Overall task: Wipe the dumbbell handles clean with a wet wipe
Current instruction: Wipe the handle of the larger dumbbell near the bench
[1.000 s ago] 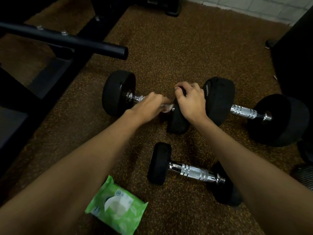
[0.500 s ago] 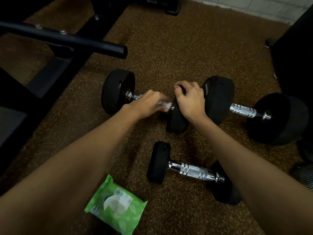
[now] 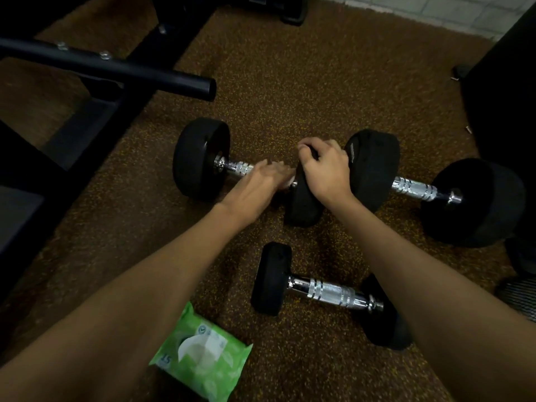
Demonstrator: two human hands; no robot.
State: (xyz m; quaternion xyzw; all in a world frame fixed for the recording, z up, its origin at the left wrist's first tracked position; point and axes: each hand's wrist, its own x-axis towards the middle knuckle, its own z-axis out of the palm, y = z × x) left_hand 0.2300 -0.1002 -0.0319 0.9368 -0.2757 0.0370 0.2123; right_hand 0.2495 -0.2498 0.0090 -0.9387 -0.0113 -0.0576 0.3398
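left hand point(image 3: 258, 184): grip unclear | right hand point(image 3: 327, 172) grips dumbbell point(image 3: 200, 161) | wipe pack point(image 3: 203, 355) nearby

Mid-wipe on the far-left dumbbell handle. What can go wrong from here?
1. The right hand steadies the dumbbell by its head, right beside the larger dumbbell; a roll may pinch fingers.
2. The left hand is blurred over the wet wipe; chrome near the left head might get missed.

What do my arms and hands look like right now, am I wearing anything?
Left forearm and right forearm are bare: no sleeves, gloves, watch or bracelet show. The right hand shows no rings; the left hand is too blurred to tell.
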